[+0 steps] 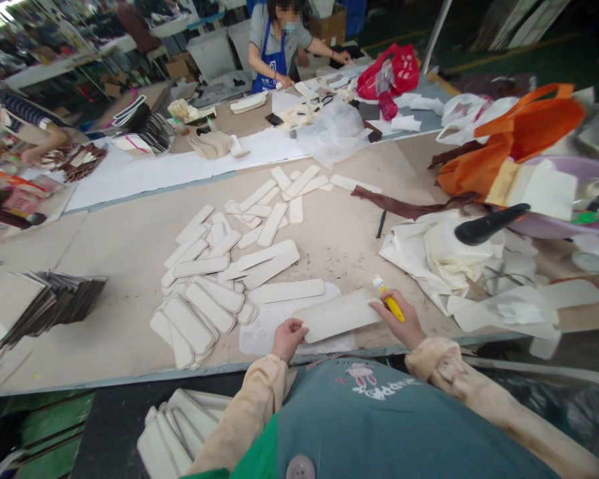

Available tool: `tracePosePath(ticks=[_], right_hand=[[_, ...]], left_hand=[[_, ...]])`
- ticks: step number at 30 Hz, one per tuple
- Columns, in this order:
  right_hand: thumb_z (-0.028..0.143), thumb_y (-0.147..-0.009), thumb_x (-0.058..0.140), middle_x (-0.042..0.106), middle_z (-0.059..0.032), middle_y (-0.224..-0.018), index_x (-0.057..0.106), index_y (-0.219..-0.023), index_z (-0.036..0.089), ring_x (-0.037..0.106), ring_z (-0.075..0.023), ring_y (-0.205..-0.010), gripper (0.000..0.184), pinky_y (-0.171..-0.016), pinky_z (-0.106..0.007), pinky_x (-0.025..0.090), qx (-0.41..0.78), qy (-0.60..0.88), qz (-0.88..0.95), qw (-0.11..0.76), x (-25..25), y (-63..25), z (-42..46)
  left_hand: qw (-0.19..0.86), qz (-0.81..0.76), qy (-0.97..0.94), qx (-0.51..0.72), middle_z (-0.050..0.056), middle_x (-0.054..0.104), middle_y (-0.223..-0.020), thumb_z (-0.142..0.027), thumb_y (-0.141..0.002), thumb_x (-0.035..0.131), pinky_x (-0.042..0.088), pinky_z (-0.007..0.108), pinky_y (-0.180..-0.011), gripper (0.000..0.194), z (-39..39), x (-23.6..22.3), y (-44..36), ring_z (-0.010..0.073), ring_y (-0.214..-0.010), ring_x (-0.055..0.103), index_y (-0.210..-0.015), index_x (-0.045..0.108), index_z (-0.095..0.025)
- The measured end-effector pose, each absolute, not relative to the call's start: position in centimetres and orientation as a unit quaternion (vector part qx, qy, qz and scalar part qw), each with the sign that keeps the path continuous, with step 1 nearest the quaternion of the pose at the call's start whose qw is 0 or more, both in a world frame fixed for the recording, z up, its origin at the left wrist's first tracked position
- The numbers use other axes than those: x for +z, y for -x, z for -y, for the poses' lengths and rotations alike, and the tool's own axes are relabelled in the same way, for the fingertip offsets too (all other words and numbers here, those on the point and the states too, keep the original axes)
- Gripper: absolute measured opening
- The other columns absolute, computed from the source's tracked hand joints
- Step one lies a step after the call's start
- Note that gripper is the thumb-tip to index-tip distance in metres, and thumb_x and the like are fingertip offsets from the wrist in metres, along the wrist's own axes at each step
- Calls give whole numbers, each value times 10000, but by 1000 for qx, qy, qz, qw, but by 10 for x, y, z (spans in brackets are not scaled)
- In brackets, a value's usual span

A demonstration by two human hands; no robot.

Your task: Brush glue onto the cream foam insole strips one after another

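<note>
Here's the broad, off-white flat panel with rounded corners, right at the near edge of the table, and it lies squarely between the two hands — long axis running from one to the other, the right end tipped a little farther from the body. The left hand pinches the left end, thumb and fingers closed on the corner; the right hand is at the opposite end, its fingertips meeting the panel's edge while the palm wraps a short yellow-handled tool. That tool points away from the body, a white, fuzzy-looking tip at its head, too small to make out properly. Beneath the panel, a thin white sheet; just beyond, a slim off-white strip with rounded ends, roughly parallel. Off to the left — a fanned stack of smooth, pale, round-ended pieces, matte and stiff-looking, and past it a loose scatter of narrow off-white strips, all spread over the dull beige table covering.
</note>
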State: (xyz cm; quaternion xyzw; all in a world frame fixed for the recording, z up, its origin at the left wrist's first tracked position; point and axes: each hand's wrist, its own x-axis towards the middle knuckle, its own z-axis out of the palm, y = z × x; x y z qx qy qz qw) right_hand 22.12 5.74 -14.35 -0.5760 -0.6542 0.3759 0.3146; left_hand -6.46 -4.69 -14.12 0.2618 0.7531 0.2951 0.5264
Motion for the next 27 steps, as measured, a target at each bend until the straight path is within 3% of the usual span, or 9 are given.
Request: tracePosePath(ticks=[8,19,27], right_hand=[[519,-795,544,534,26,-655,492,-862,224,532,-159,-586,307,-596,-277,417,333,571,698,277,-155,-212,-79],[540,-814,510,565,14,-639,514,-883,228,559,-179,-568,320,-593,-291,421,298,581,721,233,-166,-208,-82],[439,-864,447,621,-35,-749,531,-901,223,588,-202,-657,235,-627,-303,428,253,583,746,197,-178,-209,-81]], left_hand=[[386,-833,-339,206,-26,626,-683,-213,-720,649,421,267,-712,209,26,-152,66,138,-709,605,-891,532,-186],[359,-831,-400,141,-13,651,-760,-216,-761,619,413,254,-716,206,28,-160,67,135,-732,610,-936,513,-190],[356,-825,-416,140,-17,641,-729,-215,-765,607,412,246,-678,209,28,-161,68,130,-674,597,-939,493,-190]])
